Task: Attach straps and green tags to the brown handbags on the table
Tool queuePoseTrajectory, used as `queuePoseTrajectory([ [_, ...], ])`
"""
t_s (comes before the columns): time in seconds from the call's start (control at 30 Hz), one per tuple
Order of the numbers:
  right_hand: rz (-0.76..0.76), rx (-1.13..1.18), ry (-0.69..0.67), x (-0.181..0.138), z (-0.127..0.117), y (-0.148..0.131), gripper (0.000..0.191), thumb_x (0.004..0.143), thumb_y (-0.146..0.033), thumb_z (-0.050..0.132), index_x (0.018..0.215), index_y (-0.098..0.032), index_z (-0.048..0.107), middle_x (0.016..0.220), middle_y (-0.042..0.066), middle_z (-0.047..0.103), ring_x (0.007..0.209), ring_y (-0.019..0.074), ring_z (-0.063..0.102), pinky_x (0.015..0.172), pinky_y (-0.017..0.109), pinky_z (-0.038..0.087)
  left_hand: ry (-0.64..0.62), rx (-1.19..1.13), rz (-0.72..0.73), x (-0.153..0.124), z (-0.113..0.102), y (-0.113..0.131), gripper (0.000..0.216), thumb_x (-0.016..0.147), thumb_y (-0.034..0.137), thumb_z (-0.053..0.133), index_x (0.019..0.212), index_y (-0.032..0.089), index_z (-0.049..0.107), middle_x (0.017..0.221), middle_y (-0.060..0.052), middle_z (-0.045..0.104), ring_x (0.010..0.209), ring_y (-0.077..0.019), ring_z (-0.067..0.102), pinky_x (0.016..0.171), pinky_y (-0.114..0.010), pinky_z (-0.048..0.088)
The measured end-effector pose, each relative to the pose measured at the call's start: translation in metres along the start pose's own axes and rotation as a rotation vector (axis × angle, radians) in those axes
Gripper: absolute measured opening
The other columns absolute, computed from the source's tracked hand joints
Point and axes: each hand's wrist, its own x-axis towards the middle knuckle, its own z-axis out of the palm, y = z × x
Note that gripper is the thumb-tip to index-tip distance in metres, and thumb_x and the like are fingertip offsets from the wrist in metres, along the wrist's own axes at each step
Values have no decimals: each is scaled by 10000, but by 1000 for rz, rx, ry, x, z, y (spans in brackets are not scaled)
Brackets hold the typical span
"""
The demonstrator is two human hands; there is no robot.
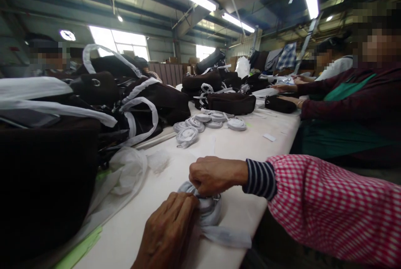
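Observation:
On the white table before me lies a coiled bag strap [210,214], covered in thin whitish wrapping. A bit of metal hardware shows at its upper right edge, and a loose end of wrapping [227,236] trails toward the table's near edge. My left hand [169,227] is closed against the coil's left side, fingers together. Over the coil's top, my right hand [216,176] is curled shut, its fingertips hidden and its grip on the strap partly covered. Farther up the table sit several similar wrapped coils [187,135].
Dark bags with white-wrapped handles [140,114] are heaped along the left. Clear plastic [122,177] and a green sheet [81,248] lie beside them. More dark bags [232,102] stand farther back. A co-worker in a green apron [347,135] handles a small dark bag [280,104] at the right.

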Motion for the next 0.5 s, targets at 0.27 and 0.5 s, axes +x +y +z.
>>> queuePoseTrajectory([
  [0.27,9,-81,-106,5,-3,-2,194,759,-200,576,853,-143,736,800,92,721,628,169,562,502,254,323,-9,-24,-127,1,0,-1,145,871,89,494,882,229,532,769,-17,616,663,-216,611,558,-299,466],
  [0.5,-103,177,8,-3,17,22,155,810,-105,564,762,-128,710,679,19,639,610,124,526,565,230,363,-21,-190,-369,5,4,-9,184,993,269,487,826,220,546,750,-5,638,649,-162,600,549,-239,419],
])
